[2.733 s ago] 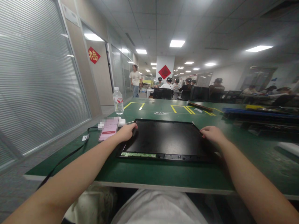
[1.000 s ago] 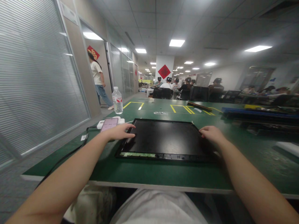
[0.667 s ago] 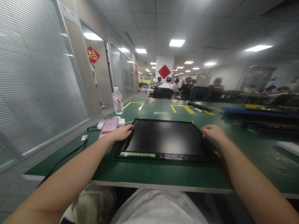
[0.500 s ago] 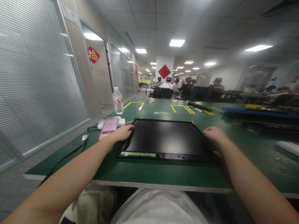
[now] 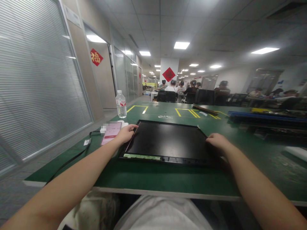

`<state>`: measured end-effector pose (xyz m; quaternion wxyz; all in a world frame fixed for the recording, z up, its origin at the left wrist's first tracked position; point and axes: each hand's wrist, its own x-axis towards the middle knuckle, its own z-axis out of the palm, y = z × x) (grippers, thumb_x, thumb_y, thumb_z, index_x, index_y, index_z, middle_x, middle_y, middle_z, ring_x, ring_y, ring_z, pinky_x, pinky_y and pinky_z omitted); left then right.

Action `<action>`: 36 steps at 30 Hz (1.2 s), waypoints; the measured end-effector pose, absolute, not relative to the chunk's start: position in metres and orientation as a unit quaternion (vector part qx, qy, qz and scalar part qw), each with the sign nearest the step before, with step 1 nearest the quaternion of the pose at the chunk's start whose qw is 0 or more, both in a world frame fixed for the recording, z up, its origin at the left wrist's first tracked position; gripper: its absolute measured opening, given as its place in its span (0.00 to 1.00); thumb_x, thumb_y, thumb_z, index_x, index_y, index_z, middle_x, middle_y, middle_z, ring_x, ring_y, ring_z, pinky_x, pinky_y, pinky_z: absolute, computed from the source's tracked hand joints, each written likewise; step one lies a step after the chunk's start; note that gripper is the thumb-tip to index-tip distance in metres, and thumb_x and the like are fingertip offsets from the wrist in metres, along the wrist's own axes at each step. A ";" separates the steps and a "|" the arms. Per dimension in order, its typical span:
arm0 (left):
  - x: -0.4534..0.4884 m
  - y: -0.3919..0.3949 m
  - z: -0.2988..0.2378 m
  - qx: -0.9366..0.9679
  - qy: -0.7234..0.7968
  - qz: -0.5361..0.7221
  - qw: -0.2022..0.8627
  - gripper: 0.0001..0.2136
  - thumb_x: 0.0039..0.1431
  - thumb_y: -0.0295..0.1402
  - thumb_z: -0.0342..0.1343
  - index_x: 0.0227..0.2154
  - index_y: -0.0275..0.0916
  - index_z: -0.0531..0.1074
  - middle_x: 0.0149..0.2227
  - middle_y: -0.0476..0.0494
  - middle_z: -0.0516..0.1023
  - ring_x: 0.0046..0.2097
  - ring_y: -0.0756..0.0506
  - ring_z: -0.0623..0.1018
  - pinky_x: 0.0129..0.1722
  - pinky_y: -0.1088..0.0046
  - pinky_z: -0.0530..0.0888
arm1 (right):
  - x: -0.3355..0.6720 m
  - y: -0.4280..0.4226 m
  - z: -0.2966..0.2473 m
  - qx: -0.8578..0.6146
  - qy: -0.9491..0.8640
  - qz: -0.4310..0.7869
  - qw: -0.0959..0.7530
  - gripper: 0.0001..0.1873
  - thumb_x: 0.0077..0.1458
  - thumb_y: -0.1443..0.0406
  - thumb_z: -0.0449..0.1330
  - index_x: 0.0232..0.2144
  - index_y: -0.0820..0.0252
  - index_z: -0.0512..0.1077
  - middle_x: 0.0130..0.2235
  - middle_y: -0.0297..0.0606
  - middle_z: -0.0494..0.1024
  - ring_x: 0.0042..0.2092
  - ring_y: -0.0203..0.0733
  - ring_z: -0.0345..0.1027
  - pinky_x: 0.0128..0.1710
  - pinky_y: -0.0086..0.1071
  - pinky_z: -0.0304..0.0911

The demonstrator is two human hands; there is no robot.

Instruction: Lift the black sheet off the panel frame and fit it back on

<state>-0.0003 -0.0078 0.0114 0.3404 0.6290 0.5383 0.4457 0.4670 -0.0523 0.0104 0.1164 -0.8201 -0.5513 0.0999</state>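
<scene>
A black display panel lies face up in its dark frame on the green table, with a green circuit strip along the left part of its near edge. At the panel's left edge, toward the far corner, my left hand grips the rim with thumb and fingers. My right hand has its fingers bent around the right edge; the underside of its grip is hidden. Just left of my left hand lies a phone with a lit pink screen.
A water bottle stands at the table's far left, behind a white charger and black cable. Long dark and blue strips are stacked on the right, near a white object. Yellow tape marks the far table. People sit beyond.
My left hand's fingers have lifted and straightened slightly at the left edge. My right hand has shifted a little inward and down along the right edge. The panel stays nearly in place.
</scene>
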 end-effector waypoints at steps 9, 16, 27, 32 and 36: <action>0.008 -0.013 0.028 0.454 0.529 0.530 0.483 0.18 0.47 0.17 0.58 0.42 0.36 0.76 0.29 0.45 0.82 0.25 0.46 0.80 0.27 0.72 0.76 | 0.468 -0.051 0.009 -0.815 -0.562 0.091 0.111 0.12 0.51 0.63 0.58 0.33 0.62 0.79 0.40 0.47 0.80 0.41 0.49 0.74 0.35 0.33 0.63; 0.012 -0.015 0.035 0.402 0.537 0.513 0.536 0.22 0.56 0.19 0.55 0.55 0.35 0.70 0.25 0.45 0.82 0.20 0.46 0.78 0.20 0.74 0.75 | 0.467 -0.052 0.009 -0.816 -0.560 0.095 0.108 0.12 0.50 0.63 0.58 0.33 0.62 0.79 0.39 0.47 0.80 0.40 0.48 0.74 0.33 0.32 0.62; 0.009 -0.020 0.029 0.414 0.522 0.433 0.607 0.35 0.47 0.23 0.67 0.61 0.37 0.65 0.30 0.39 0.83 0.26 0.39 0.82 0.28 0.64 0.80 | 0.467 -0.052 0.009 -0.814 -0.567 0.085 0.096 0.13 0.51 0.62 0.57 0.33 0.62 0.80 0.39 0.46 0.80 0.41 0.47 0.74 0.34 0.31 0.62; 0.007 -0.019 0.027 0.435 0.503 0.411 0.624 0.23 0.46 0.22 0.65 0.48 0.38 0.75 0.30 0.41 0.84 0.26 0.41 0.82 0.27 0.66 0.80 | 0.469 -0.050 0.007 -0.813 -0.570 0.074 0.093 0.13 0.52 0.61 0.56 0.32 0.61 0.80 0.39 0.46 0.80 0.41 0.47 0.73 0.33 0.31 0.61; 0.006 -0.017 0.024 0.439 0.484 0.418 0.631 0.22 0.45 0.20 0.64 0.46 0.38 0.74 0.27 0.43 0.83 0.26 0.41 0.82 0.27 0.66 0.80 | 0.471 -0.049 0.004 -0.810 -0.572 0.079 0.106 0.12 0.50 0.62 0.57 0.31 0.62 0.79 0.38 0.46 0.80 0.40 0.47 0.73 0.33 0.31 0.62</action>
